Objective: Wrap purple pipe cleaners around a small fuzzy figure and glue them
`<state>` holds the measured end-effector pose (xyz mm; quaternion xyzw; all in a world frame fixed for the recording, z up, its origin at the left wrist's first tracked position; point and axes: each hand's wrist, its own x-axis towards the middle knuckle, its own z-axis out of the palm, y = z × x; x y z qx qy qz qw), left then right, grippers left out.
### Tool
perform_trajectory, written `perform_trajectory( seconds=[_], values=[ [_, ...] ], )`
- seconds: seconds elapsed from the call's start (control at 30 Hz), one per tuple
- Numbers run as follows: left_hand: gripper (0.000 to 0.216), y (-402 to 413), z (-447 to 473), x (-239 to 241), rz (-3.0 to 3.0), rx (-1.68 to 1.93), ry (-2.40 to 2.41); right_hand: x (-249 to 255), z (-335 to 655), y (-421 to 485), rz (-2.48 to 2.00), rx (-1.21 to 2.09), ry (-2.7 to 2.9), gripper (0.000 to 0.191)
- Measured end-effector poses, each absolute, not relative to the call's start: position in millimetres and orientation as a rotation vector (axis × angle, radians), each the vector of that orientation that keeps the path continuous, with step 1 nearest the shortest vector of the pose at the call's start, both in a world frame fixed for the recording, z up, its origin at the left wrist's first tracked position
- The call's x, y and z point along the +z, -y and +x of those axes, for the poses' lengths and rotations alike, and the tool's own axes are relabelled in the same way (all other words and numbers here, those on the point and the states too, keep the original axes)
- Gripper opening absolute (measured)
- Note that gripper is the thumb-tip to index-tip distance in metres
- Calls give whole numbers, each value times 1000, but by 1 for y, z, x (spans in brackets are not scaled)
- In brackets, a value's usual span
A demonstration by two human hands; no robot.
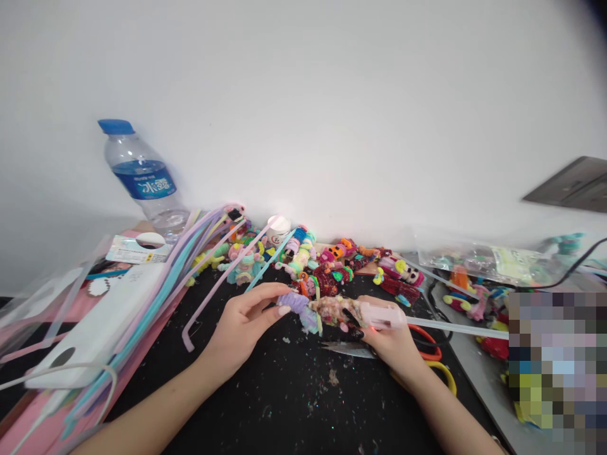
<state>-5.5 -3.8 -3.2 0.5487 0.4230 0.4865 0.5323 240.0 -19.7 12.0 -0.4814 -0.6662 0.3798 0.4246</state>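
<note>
My left hand (251,316) pinches a small lavender pipe-cleaner figure (294,304) between thumb and fingers; a pale blue part hangs from its lower side. A pale pink hot glue gun (383,316) is in my right hand (396,344), fingers wrapped around it. Its front, crusted with brownish glue, points left and reaches the figure; whether the tip touches is hard to see. From its back a long clear glue stick (455,327) sticks out to the right. Scissors (351,349) with red and yellow handles lie beneath my right hand, partly hidden.
Several colourful pipe-cleaner figures (327,278) line the wall behind my hands. Pastel pipe cleaners (164,297) lie in a bundle at left, near a leaning water bottle (145,177). A white jar (279,231) stands at the back. Plastic bags (497,262) and a black cable (564,278) are at right.
</note>
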Motion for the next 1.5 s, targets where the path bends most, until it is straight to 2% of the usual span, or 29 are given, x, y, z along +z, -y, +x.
perform_trajectory(
  seconds=[0.1,0.2,0.4,0.6,0.73,0.87,1.07,1.3,1.5],
  values=[
    [20,4,-5,-3,1300,1141,-1017,13,240,20,-1228,865,1689,12],
    [23,5,-4,-3,1251,1132,-1021,13,243,19,-1305,699,1696,2],
    [18,6,-2,-1,1236,1123,-996,5,249,11,-1585,173,1801,34],
    [15,8,-2,3,1345,1105,-996,9,242,12,-1778,-124,1931,50],
    [14,10,-1,2,1398,1079,-959,18,239,20,-1406,-82,2019,55],
    [12,12,3,4,1449,1050,-933,24,229,32,-1066,-10,2149,37],
    [13,16,6,12,1498,972,-912,22,210,46,-959,148,2250,9],
    [9,17,7,10,1475,954,-894,21,213,43,-996,177,2252,3],
    [9,20,8,8,1464,930,-830,19,211,43,-1047,217,2224,13]
  ],
)
